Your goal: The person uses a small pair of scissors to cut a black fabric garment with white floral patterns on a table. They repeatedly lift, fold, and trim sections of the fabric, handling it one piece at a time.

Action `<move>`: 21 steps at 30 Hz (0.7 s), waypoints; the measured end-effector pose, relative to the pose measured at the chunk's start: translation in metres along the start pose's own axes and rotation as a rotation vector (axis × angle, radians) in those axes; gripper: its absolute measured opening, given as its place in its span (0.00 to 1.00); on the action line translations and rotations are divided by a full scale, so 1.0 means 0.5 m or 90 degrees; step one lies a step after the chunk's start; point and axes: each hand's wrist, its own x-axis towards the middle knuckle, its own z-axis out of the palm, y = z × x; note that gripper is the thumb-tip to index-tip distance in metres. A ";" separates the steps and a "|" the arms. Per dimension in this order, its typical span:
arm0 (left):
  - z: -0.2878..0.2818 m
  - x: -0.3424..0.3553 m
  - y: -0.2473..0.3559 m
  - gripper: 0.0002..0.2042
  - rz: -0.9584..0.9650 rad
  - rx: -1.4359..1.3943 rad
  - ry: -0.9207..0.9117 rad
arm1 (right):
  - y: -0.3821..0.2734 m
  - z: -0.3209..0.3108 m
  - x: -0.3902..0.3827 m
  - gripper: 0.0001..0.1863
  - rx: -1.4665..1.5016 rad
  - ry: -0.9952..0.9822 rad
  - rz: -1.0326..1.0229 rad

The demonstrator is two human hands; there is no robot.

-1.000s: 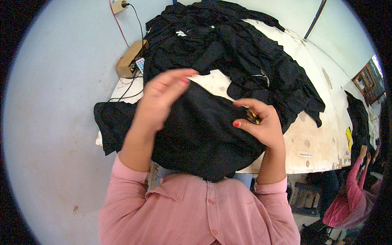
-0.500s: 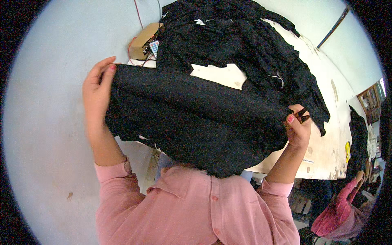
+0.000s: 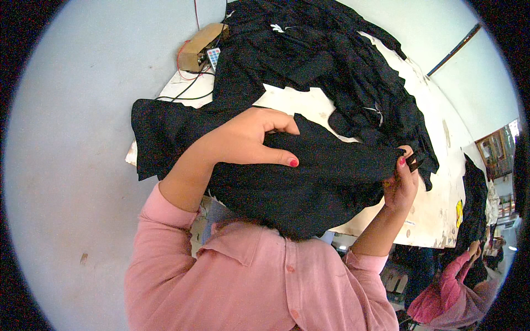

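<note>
A piece of black cloth (image 3: 326, 187) spans the space between my hands and hangs over the table's near edge toward my shirt. My left hand (image 3: 248, 135) lies on its middle, thumb and fingers spread apart in a C with cloth between them. The cloth's left end (image 3: 157, 132) lies loose beyond my left wrist. At the right end, my right hand (image 3: 402, 179) pinches the cloth between thumb and fingers. A small dark two-pointed tool (image 3: 415, 161), resembling thread snips, sticks out from that same hand. Its handle is hidden.
A heap of black garments (image 3: 331, 60) covers much of the pale table (image 3: 436, 220). A brown cardboard box (image 3: 201, 47), a small white remote control (image 3: 213, 57) and wires stand at the far left, by the wall. To the right, a co-worker's pink sleeve (image 3: 441, 292) shows near more black cloth.
My left hand has let go of the cloth's left end and moved right, to its middle. My right hand keeps its hold at the right end, slightly lower.
</note>
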 end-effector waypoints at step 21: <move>0.042 0.016 0.027 0.08 -0.116 -0.284 0.042 | 0.034 0.228 -0.029 0.16 -0.656 -0.197 -0.530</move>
